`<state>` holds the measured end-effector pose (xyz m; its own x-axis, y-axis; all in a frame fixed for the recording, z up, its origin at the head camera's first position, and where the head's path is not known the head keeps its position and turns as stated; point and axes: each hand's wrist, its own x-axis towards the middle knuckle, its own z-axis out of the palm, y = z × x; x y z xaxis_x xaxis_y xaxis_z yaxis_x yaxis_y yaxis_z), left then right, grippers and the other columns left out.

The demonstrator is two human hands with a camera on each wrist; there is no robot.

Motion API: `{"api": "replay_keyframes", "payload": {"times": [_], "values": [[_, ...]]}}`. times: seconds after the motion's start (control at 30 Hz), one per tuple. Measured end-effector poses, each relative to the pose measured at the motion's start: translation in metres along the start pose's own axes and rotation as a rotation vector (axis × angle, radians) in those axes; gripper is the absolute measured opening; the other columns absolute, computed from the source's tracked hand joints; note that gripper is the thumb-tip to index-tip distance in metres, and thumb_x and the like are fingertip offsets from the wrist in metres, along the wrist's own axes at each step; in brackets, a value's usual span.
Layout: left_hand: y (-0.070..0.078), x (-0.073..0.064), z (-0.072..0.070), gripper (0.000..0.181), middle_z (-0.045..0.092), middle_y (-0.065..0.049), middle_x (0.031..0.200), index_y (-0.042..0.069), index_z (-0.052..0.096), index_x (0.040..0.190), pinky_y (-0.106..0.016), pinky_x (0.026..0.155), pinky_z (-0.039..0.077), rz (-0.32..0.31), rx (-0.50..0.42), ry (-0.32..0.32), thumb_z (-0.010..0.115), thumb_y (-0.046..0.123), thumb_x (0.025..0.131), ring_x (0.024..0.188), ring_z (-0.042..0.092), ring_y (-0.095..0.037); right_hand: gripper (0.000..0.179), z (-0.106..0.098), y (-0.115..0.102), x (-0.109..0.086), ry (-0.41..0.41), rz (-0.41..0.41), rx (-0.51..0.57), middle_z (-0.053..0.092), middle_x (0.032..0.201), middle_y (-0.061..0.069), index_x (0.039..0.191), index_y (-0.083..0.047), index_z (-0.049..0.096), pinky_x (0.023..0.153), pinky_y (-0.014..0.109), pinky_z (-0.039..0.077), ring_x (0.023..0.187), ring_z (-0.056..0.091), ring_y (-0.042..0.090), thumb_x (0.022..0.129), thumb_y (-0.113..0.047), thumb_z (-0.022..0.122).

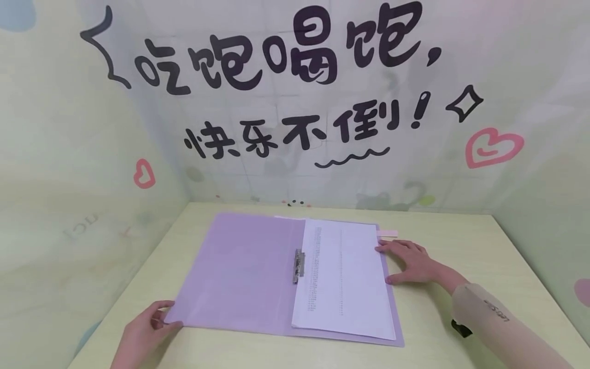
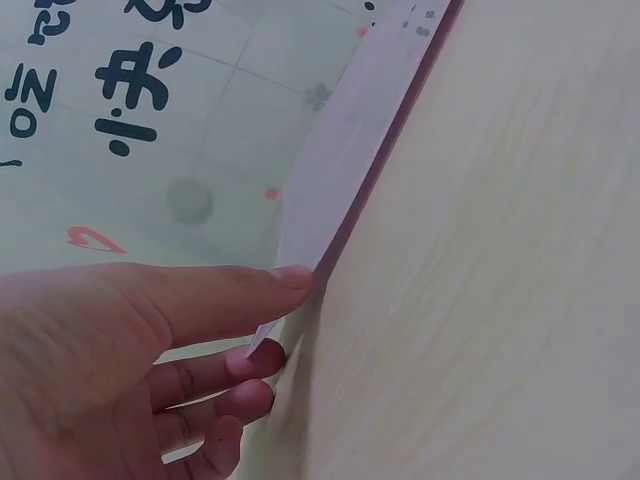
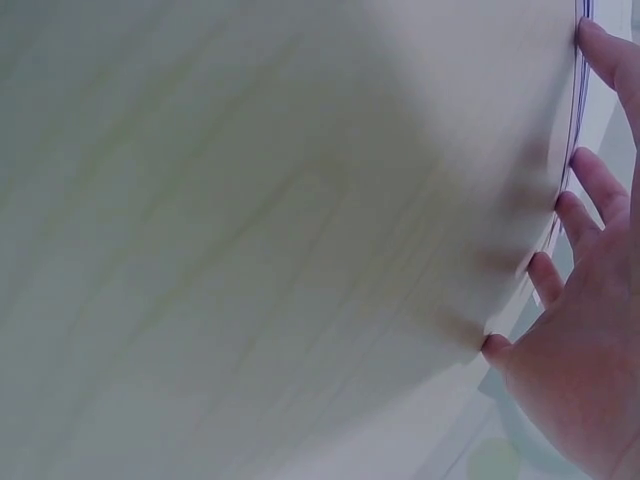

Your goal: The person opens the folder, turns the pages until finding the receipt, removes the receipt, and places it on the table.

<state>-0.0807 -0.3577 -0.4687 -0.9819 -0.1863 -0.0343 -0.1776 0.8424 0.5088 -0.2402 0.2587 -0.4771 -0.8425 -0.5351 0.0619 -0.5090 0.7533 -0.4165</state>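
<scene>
A purple clip folder (image 1: 244, 271) lies opened out on the table, its bare cover to the left. On its right half rests a stack of printed white sheets (image 1: 355, 282), beside a metal clip (image 1: 299, 266) at the fold. My left hand (image 1: 145, 330) pinches the cover's near left corner; the left wrist view shows the thumb on top of the cover (image 2: 350, 150) and fingers below. With fingers spread, my right hand (image 1: 412, 261) touches the right edge of the folder and sheets. In the right wrist view its fingertips (image 3: 495, 345) line up along that edge.
A pink tab (image 1: 388, 233) sticks out past the folder's upper right edge. The pale wooden table (image 1: 451, 236) is enclosed by a printed cloth (image 1: 276, 179) at the back and sides. A small black object (image 1: 462, 328) shows under the right forearm.
</scene>
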Motion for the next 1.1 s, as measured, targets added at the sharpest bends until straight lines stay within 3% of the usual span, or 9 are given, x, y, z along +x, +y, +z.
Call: {"api": "replay_keyframes", "payload": {"times": [0.13, 0.27, 0.43, 0.53, 0.63, 0.73, 0.9, 1.1], "values": [[0.000, 0.003, 0.000, 0.062, 0.065, -0.003, 0.094, 0.004, 0.058, 0.130, -0.019, 0.067, 0.046, -0.031, 0.013, -0.044, 0.081, 0.031, 0.080, 0.078, 0.055, -0.005, 0.077, 0.000, -0.001, 0.000, -0.003, -0.001, -0.007, 0.042, 0.156, 0.012, 0.140, -0.017, 0.053, 0.102, 0.075, 0.024, 0.138, 0.033, 0.047, 0.077, -0.055, 0.075], [0.000, 0.004, 0.001, 0.059, 0.061, -0.003, 0.093, 0.003, 0.061, 0.126, -0.020, 0.067, 0.045, -0.002, 0.047, -0.044, 0.082, 0.031, 0.079, 0.080, 0.052, -0.008, 0.077, 0.000, -0.001, -0.001, -0.003, -0.001, -0.009, 0.042, 0.156, 0.013, 0.140, -0.017, 0.053, 0.102, 0.075, 0.023, 0.138, 0.033, 0.047, 0.077, -0.055, 0.076], [-0.001, 0.006, 0.005, 0.053, 0.061, -0.010, 0.098, 0.000, 0.063, 0.118, -0.022, 0.067, 0.045, 0.101, 0.072, 0.012, 0.084, 0.022, 0.074, 0.083, 0.053, -0.015, 0.077, -0.001, -0.002, -0.001, -0.004, -0.006, -0.003, 0.042, 0.155, 0.014, 0.139, -0.015, 0.053, 0.102, 0.076, 0.023, 0.138, 0.033, 0.048, 0.076, -0.053, 0.076], [0.000, 0.008, 0.006, 0.057, 0.061, -0.016, 0.105, -0.001, 0.062, 0.121, -0.022, 0.067, 0.048, 0.188, 0.058, 0.039, 0.085, 0.012, 0.071, 0.086, 0.056, -0.018, 0.077, -0.001, -0.002, -0.001, -0.009, -0.005, -0.004, 0.042, 0.155, 0.014, 0.139, -0.015, 0.053, 0.102, 0.076, 0.024, 0.138, 0.032, 0.048, 0.076, -0.053, 0.076], [0.002, 0.012, 0.006, 0.063, 0.060, -0.021, 0.114, 0.001, 0.060, 0.126, -0.022, 0.067, 0.051, 0.277, 0.036, 0.026, 0.084, 0.002, 0.068, 0.087, 0.058, -0.019, 0.077, -0.001, -0.002, -0.001, -0.011, -0.005, -0.008, 0.042, 0.155, 0.014, 0.140, -0.015, 0.053, 0.102, 0.076, 0.024, 0.138, 0.033, 0.048, 0.076, -0.053, 0.077], [0.005, 0.017, 0.004, 0.064, 0.059, -0.020, 0.121, 0.003, 0.061, 0.128, -0.020, 0.068, 0.053, 0.323, 0.028, -0.037, 0.082, -0.002, 0.067, 0.089, 0.058, -0.017, 0.077, -0.001, -0.002, 0.000, -0.012, -0.005, -0.002, 0.042, 0.155, 0.014, 0.139, -0.015, 0.053, 0.102, 0.075, 0.024, 0.138, 0.033, 0.047, 0.076, -0.053, 0.077], [0.012, 0.023, -0.003, 0.059, 0.057, -0.018, 0.125, 0.003, 0.063, 0.126, -0.020, 0.072, 0.053, 0.299, 0.012, -0.139, 0.082, 0.005, 0.070, 0.093, 0.057, -0.016, 0.078, -0.002, -0.002, 0.000, -0.018, -0.001, 0.002, 0.041, 0.156, 0.014, 0.140, -0.015, 0.053, 0.103, 0.075, 0.023, 0.138, 0.032, 0.047, 0.076, -0.053, 0.077], [0.019, 0.026, -0.003, 0.076, 0.055, -0.021, 0.121, 0.004, 0.054, 0.138, -0.025, 0.075, 0.051, 0.292, 0.047, -0.127, 0.085, 0.030, 0.073, 0.097, 0.057, -0.021, 0.079, -0.004, -0.003, 0.001, -0.029, 0.007, 0.004, 0.041, 0.156, 0.013, 0.140, -0.016, 0.052, 0.103, 0.075, 0.023, 0.139, 0.032, 0.047, 0.075, -0.053, 0.078]]}}
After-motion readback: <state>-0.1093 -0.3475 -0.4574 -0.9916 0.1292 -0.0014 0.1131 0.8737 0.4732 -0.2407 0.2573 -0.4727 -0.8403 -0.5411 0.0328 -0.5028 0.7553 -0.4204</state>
